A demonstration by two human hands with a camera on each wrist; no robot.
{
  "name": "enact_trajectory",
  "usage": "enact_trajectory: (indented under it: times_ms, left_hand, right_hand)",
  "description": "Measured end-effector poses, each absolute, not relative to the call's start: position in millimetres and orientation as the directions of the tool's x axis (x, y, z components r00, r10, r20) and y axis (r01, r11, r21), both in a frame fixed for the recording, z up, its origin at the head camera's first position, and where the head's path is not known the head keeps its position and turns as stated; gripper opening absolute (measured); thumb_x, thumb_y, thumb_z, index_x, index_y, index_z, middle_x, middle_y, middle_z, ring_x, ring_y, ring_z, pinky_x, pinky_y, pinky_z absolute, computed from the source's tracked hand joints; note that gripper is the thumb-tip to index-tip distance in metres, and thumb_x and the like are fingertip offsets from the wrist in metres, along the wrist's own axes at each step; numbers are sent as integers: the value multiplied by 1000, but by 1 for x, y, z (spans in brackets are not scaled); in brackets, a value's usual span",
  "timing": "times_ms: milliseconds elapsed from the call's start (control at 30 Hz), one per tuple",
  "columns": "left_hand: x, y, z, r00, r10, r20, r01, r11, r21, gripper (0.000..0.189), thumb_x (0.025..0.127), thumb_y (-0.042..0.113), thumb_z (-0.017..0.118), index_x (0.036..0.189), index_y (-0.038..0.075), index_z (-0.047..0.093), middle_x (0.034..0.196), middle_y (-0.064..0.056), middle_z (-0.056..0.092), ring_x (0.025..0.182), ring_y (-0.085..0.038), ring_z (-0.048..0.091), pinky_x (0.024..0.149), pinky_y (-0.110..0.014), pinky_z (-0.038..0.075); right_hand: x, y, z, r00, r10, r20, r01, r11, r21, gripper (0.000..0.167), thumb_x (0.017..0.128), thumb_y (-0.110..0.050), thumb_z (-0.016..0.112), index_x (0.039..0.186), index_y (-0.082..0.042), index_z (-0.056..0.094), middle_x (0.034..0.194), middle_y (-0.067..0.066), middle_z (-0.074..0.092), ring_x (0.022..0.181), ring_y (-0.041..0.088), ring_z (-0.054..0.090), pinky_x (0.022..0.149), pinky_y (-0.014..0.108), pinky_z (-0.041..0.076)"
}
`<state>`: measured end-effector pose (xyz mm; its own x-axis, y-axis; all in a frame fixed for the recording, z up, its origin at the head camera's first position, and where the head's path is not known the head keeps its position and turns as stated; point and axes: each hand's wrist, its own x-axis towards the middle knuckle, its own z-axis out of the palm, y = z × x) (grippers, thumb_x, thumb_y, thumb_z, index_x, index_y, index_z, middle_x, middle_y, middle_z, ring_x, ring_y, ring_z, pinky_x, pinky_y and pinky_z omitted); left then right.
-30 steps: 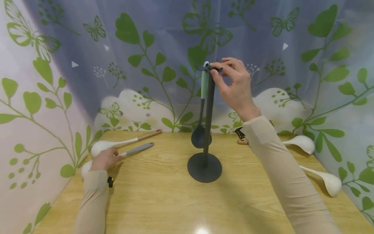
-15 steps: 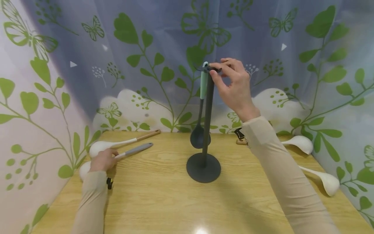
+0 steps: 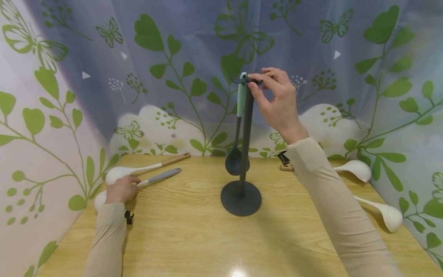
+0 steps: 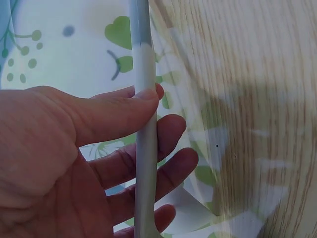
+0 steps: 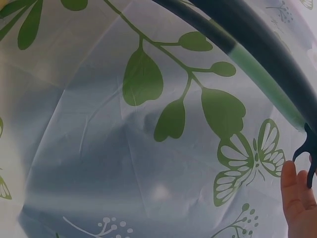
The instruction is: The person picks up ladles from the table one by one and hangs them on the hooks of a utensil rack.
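Note:
A white ladle with a grey handle (image 3: 164, 176) lies at the left of the table. My left hand (image 3: 121, 189) grips its white shaft (image 4: 145, 124), thumb on one side and fingers behind; the hand covers part of the ladle in the head view. A dark utensil stand (image 3: 246, 134) rises mid-table on a round base. From one of its top hooks hangs a dark ladle (image 3: 237, 159) with a mint-green handle (image 3: 241, 100). My right hand (image 3: 277, 102) pinches another hook (image 5: 310, 148) at the stand's top between thumb and fingers.
Beyond the left hand lies a white ladle with a wooden handle (image 3: 175, 159). On the right, two more white ladles lie on the table, one farther back (image 3: 356, 170) and one nearer (image 3: 391, 217), both partly behind the right forearm. A patterned curtain (image 3: 194, 46) encloses the table's back and sides.
The left hand's fingertips have drawn slightly left along the grey-handled ladle's shaft. My right hand stays on the hook, and the hanging ladle keeps its place.

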<state>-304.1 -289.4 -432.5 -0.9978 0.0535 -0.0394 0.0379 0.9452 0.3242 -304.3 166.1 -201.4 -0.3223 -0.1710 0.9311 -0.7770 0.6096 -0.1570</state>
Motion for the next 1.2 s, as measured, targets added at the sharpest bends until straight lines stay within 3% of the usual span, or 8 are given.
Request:
enact_trajectory:
  times_ms: [333, 700, 933, 1067, 1200]
  left_hand:
    - [-302, -290, -428, -995, 48, -89, 14, 937, 348, 37, 97, 20, 59, 131, 4, 61, 119, -26, 65, 81, -29, 61, 66, -47, 45]
    - [-304, -287, -429, -995, 70, -68, 45, 947, 319, 36, 99, 19, 55, 132, 6, 61, 127, -28, 60, 102, -46, 63, 72, -54, 49]
    - [-304, -283, -428, -993, 100, -69, 70, 937, 343, 37, 101, 19, 53, 134, 4, 58, 125, -28, 61, 84, -35, 64, 60, -41, 45]
    - [-304, -281, -426, -991, 125, -51, 100, 934, 342, 37, 102, 20, 52, 135, 4, 57, 123, -28, 63, 92, -39, 65, 64, -45, 48]
    - [-304, -279, -424, -991, 125, -37, 103, 925, 365, 39, 102, 19, 50, 137, 3, 55, 111, -26, 67, 72, -32, 61, 56, -39, 43]
  right_hand:
    - [-305, 165, -201, -332, -164, 929, -786, 593, -176, 26, 96, -22, 64, 115, -6, 73, 113, 17, 62, 122, 26, 53, 85, 39, 54]
    - [-304, 166, -200, -326, -178, 928, -782, 603, -159, 27, 98, -22, 61, 116, -5, 72, 113, 17, 62, 120, 26, 54, 84, 36, 54]
    - [-304, 167, -201, -328, -178, 928, -781, 603, -161, 27, 98, -22, 61, 116, -6, 72, 112, 16, 62, 120, 26, 54, 84, 35, 54]
    - [-304, 167, -201, -329, -176, 928, -778, 607, -160, 28, 98, -23, 61, 116, -6, 72, 112, 16, 62, 120, 26, 54, 84, 34, 53]
    - [-305, 167, -201, -331, -181, 926, -780, 605, -160, 28, 98, -23, 61, 117, -5, 72, 112, 17, 61, 119, 26, 53, 84, 33, 54]
